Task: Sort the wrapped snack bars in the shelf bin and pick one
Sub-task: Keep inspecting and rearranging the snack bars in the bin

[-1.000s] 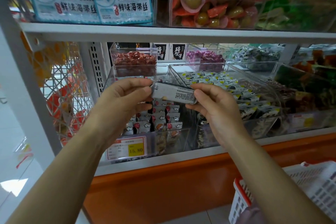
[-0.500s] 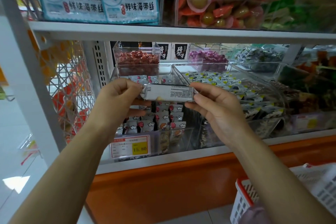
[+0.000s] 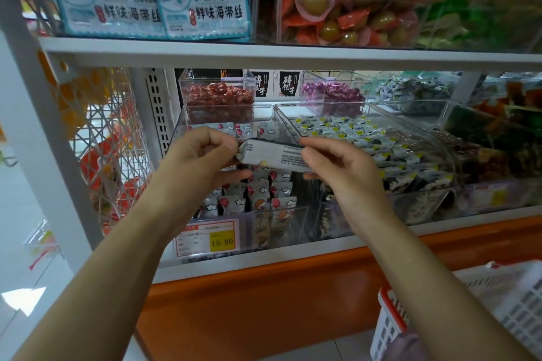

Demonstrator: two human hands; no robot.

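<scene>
**A:** Snack bar (image 3: 272, 157): status of hold?

**B:** Two-ended pinch. Left hand (image 3: 199, 161) nips the left end between thumb and curled fingers. Right hand (image 3: 337, 173) clamps the right end, fingers on top, thumb underneath. Bar is clear of everything else, small-print face toward the camera.

**A:** Change over the last second?

**B:** Bar first slanted down toward the right hand, then sat level. Now a dark upper edge shows, so it is being rolled between the fingers. Both pinches unchanged. Hands remain over the same spot.

**A:** Position relative to stock?

**B:** Just beyond and below the hold: remaining bars (image 3: 258, 190), standing in rows inside the clear shelf bin (image 3: 293, 220). Price tag (image 3: 215, 239) is on the bin front, nearer the body. Beyond the right hand is a neighbouring bin of yellow-marked packets (image 3: 352, 132). Well below the right forearm is a white basket (image 3: 513, 302).

**A:** Meaning for the task?

**B:** Judgement: one bar is picked and its label is being read. The rows look orderly. The basket is the likely drop point.
</scene>
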